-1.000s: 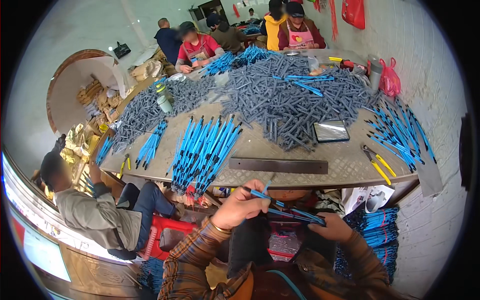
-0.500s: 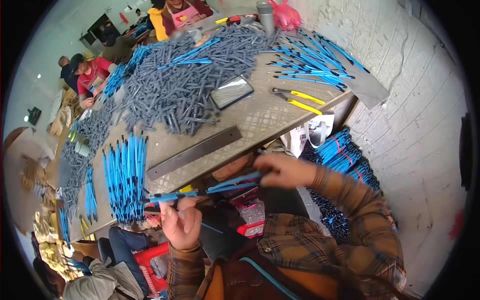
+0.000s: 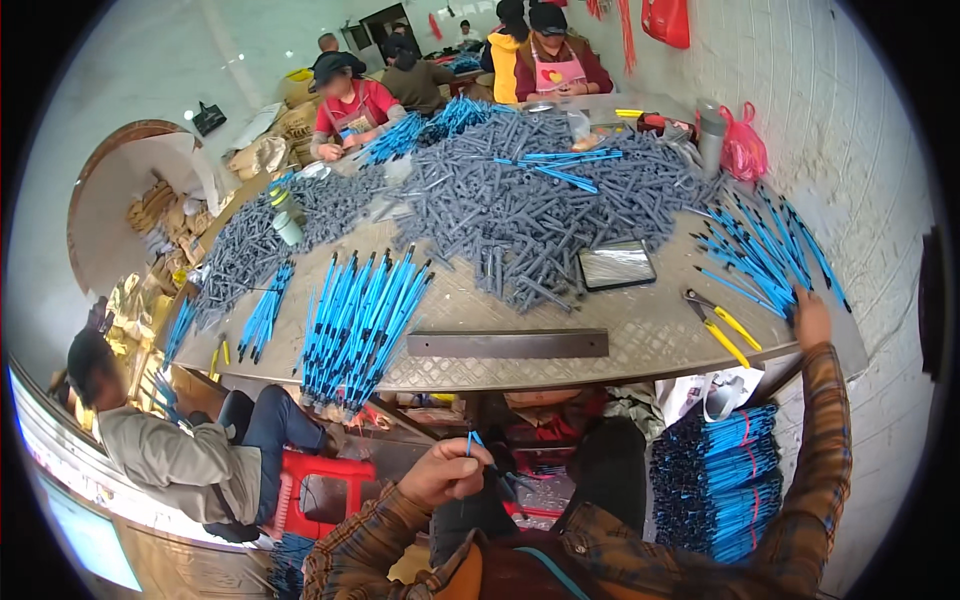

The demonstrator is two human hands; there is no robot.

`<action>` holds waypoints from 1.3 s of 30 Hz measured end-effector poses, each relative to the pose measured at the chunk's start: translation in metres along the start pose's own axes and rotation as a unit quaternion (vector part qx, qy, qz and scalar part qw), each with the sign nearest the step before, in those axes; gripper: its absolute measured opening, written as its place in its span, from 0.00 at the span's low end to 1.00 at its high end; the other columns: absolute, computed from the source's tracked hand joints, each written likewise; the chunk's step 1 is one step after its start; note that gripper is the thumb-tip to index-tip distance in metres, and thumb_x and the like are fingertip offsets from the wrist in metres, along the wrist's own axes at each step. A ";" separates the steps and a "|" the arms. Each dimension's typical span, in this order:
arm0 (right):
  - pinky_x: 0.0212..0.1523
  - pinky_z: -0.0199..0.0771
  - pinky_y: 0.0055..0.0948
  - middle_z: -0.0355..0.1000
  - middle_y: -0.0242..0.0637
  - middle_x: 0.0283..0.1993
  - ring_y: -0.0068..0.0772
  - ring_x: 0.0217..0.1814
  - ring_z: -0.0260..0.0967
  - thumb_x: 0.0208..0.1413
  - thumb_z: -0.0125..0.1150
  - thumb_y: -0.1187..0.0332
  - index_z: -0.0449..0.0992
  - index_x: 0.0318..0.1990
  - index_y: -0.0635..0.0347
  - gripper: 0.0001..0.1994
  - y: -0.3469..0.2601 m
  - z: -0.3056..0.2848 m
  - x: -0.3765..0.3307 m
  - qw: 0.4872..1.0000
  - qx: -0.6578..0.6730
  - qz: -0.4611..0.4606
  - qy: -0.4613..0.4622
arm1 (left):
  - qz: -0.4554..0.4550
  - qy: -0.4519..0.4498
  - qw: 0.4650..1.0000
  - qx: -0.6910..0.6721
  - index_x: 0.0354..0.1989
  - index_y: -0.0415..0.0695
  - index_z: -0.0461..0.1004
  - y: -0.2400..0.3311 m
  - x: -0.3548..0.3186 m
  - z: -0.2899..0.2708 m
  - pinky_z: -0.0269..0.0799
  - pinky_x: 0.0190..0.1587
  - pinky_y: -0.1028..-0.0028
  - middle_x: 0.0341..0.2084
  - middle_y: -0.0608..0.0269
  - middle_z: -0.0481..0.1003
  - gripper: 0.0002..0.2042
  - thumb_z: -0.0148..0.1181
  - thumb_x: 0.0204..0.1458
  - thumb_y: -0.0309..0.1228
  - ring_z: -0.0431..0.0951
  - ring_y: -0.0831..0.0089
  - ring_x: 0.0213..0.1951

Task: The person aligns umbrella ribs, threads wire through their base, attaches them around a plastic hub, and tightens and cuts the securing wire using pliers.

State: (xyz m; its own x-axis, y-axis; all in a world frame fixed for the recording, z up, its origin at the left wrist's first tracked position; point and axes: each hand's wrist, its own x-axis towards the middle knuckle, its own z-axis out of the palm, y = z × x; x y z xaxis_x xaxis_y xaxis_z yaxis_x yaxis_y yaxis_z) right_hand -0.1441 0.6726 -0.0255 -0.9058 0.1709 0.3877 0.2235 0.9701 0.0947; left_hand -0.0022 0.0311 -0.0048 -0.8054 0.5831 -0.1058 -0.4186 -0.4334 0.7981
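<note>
Head view: left hand (image 3: 445,473) pinches a thin blue piece (image 3: 474,438); right hand (image 3: 813,322), grip unclear, is at the near end of blue rods (image 3: 762,262).

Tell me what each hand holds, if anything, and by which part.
Left hand pinches a thin blue piece, part unclear; right hand is at the near ends of blue rods, grip unclear.

Left hand (image 3: 440,473) pinched, right hand (image 3: 813,322) stretched outward
</note>
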 end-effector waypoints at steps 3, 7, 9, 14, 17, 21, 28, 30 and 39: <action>0.38 0.68 0.42 0.68 0.48 0.41 0.51 0.41 0.67 0.51 0.53 0.71 0.64 0.54 0.52 0.20 -0.031 -0.023 -0.006 0.996 0.070 -0.008 0.059 | -0.020 -0.042 0.999 -0.026 0.44 0.41 0.70 -0.002 0.009 -0.006 0.58 0.22 0.77 0.20 0.55 0.71 0.11 0.49 0.55 0.32 0.63 0.75 0.16; 0.41 0.70 0.37 0.69 0.49 0.44 0.50 0.41 0.69 0.53 0.54 0.69 0.69 0.51 0.55 0.16 -0.088 -0.058 0.002 0.968 0.197 -0.079 0.131 | -0.012 -0.076 0.995 -0.065 0.50 0.43 0.67 -0.009 0.031 0.012 0.66 0.32 0.72 0.35 0.45 0.73 0.14 0.48 0.56 0.31 0.72 0.67 0.26; 0.39 0.71 0.35 0.70 0.48 0.43 0.48 0.40 0.69 0.53 0.54 0.69 0.68 0.52 0.53 0.17 -0.125 -0.078 0.003 0.959 0.242 -0.100 0.108 | 0.050 0.011 0.997 -0.062 0.53 0.44 0.65 -0.011 0.038 0.031 0.68 0.42 0.65 0.46 0.40 0.69 0.17 0.48 0.55 0.32 0.75 0.58 0.37; 0.33 0.69 0.34 0.71 0.44 0.36 0.46 0.34 0.69 0.51 0.54 0.72 0.67 0.53 0.50 0.19 -0.171 -0.103 -0.015 0.955 0.233 -0.148 0.104 | 0.121 -0.007 0.987 -0.109 0.57 0.44 0.58 -0.009 0.062 0.045 0.62 0.53 0.61 0.52 0.41 0.63 0.18 0.45 0.57 0.29 0.68 0.54 0.52; 0.28 0.67 0.35 0.68 0.42 0.30 0.44 0.29 0.67 0.50 0.54 0.73 0.68 0.53 0.50 0.20 -0.201 -0.116 -0.038 0.940 0.242 -0.198 0.137 | 0.181 0.079 0.979 -0.047 0.58 0.47 0.55 -0.002 0.068 0.052 0.62 0.53 0.60 0.54 0.42 0.61 0.21 0.48 0.55 0.29 0.65 0.53 0.53; 0.23 0.65 0.36 0.64 0.39 0.24 0.40 0.24 0.64 0.45 0.54 0.76 0.70 0.50 0.51 0.21 -0.264 -0.138 -0.094 0.921 0.244 -0.274 0.131 | 0.354 0.146 0.924 -0.004 0.49 0.43 0.62 0.002 0.087 0.067 0.68 0.47 0.67 0.49 0.49 0.67 0.14 0.49 0.55 0.23 0.71 0.61 0.48; 0.25 0.67 0.35 0.66 0.38 0.28 0.40 0.28 0.66 0.41 0.55 0.75 0.71 0.48 0.49 0.22 -0.287 -0.134 -0.132 0.903 0.312 -0.271 0.114 | 0.356 0.195 0.913 0.024 0.45 0.44 0.62 0.007 0.080 0.069 0.71 0.43 0.64 0.41 0.52 0.71 0.11 0.50 0.54 0.24 0.74 0.63 0.42; 0.26 0.67 0.35 0.67 0.38 0.29 0.40 0.29 0.66 0.40 0.56 0.75 0.71 0.49 0.48 0.23 -0.286 -0.130 -0.135 0.917 0.279 -0.266 0.102 | 0.351 0.189 0.917 0.013 0.44 0.44 0.63 0.006 0.077 0.064 0.72 0.41 0.64 0.39 0.53 0.72 0.10 0.50 0.54 0.24 0.75 0.64 0.40; 0.29 0.67 0.34 0.64 0.35 0.29 0.39 0.31 0.65 0.40 0.57 0.74 0.68 0.52 0.45 0.26 -0.286 -0.125 -0.143 0.887 0.347 -0.280 0.115 | 0.389 0.246 0.888 0.014 0.41 0.43 0.64 0.010 0.079 0.078 0.74 0.37 0.69 0.34 0.56 0.73 0.08 0.48 0.53 0.22 0.76 0.65 0.33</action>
State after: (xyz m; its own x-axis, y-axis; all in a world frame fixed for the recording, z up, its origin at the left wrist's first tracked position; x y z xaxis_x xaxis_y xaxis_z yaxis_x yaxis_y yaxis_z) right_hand -0.0337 0.3490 0.0068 -0.6890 -0.3347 0.6428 -0.5873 0.7776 -0.2245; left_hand -0.0371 0.1261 0.0405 -0.9352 -0.2578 0.2428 0.3489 -0.5526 0.7569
